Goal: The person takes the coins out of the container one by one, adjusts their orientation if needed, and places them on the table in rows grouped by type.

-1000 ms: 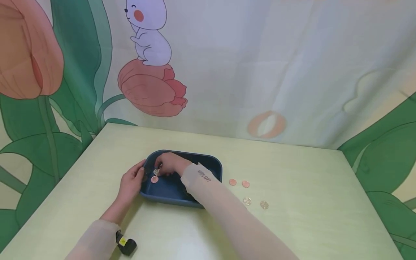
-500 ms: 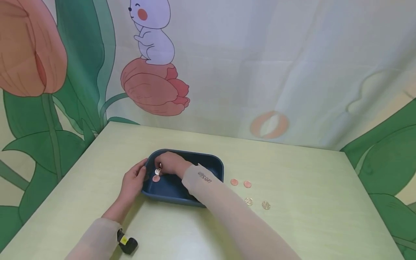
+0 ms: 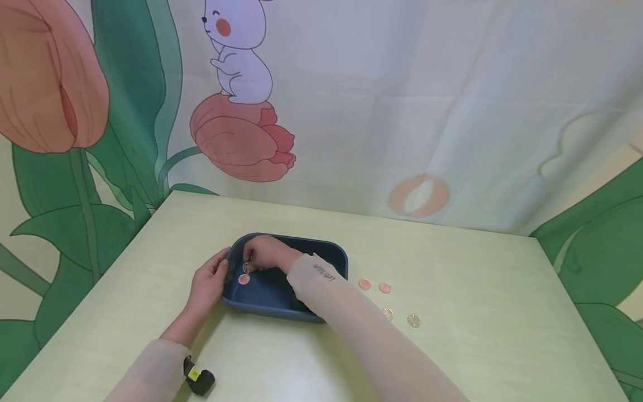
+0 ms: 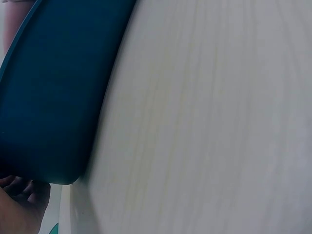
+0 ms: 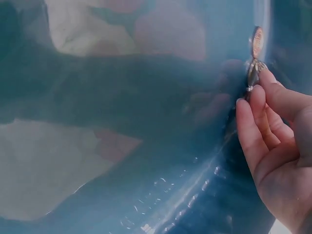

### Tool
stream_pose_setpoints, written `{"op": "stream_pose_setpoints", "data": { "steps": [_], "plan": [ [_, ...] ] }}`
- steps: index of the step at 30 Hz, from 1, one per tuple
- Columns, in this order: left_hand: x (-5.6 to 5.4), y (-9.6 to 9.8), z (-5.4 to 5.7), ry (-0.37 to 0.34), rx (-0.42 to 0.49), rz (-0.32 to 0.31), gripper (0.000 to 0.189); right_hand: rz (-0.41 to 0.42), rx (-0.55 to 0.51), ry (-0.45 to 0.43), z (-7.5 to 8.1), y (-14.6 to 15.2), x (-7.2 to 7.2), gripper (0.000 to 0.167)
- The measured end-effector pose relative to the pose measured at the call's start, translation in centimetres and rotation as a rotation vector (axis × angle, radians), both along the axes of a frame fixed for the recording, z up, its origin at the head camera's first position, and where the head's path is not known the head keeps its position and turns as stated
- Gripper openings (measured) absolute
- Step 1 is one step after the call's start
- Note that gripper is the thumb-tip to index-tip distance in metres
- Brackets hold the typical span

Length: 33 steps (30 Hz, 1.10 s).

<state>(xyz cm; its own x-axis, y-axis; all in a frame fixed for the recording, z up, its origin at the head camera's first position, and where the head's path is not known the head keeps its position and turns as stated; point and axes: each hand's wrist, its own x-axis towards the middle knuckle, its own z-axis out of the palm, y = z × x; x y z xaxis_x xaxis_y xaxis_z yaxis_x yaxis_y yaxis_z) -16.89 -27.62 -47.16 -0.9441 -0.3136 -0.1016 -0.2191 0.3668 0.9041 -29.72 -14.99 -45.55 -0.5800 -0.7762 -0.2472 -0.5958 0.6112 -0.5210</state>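
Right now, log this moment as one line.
left hand: touches tray, left end; right hand: pinches pale coin inside tray; copper coin: beside pale coin; four coins: on table, right of tray

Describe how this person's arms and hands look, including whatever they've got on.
The left hand and right hand are ungloved. The left sleeve and right sleeve are long and pale beige; dark lettering marks the right one near its cuff. A black device with a yellow label sits by the left cuff.

The right grip [image 3: 266,252] edges rightward in the tray [image 3: 281,313]! Its sleeve [image 3: 351,324] now clips a gold coin [image 3: 389,314]; the tray's silvery coin [image 3: 246,268] loses its glint.
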Motion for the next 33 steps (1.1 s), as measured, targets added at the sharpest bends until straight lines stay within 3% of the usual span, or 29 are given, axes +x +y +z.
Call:
{"op": "stream_pose_setpoints", "data": {
  "steps": [7, 15, 22, 33],
  "plan": [
    [0.1, 0.3, -0.1, 0.016, -0.029, 0.003, 0.046, 0.008, -0.043, -0.099, 1.1, 1.3, -0.6, 0.02],
    [0.1, 0.6, -0.4, 0.02, -0.026, 0.0, 0.045, 0.047, -0.057, -0.166, 3.8, 2.9, -0.1, 0.02],
    [0.2, 0.4, -0.3, 0.031, -0.02, 0.005, 0.045, 0.036, -0.086, -0.193, 6.4, 4.8, 1.4, 0.018],
    [0.2, 0.2, -0.1, 0.015, -0.024, 0.001, 0.046, -0.043, -0.204, -0.291, 8.5, 10.0, 4.4, 0.017]
  ]
}}
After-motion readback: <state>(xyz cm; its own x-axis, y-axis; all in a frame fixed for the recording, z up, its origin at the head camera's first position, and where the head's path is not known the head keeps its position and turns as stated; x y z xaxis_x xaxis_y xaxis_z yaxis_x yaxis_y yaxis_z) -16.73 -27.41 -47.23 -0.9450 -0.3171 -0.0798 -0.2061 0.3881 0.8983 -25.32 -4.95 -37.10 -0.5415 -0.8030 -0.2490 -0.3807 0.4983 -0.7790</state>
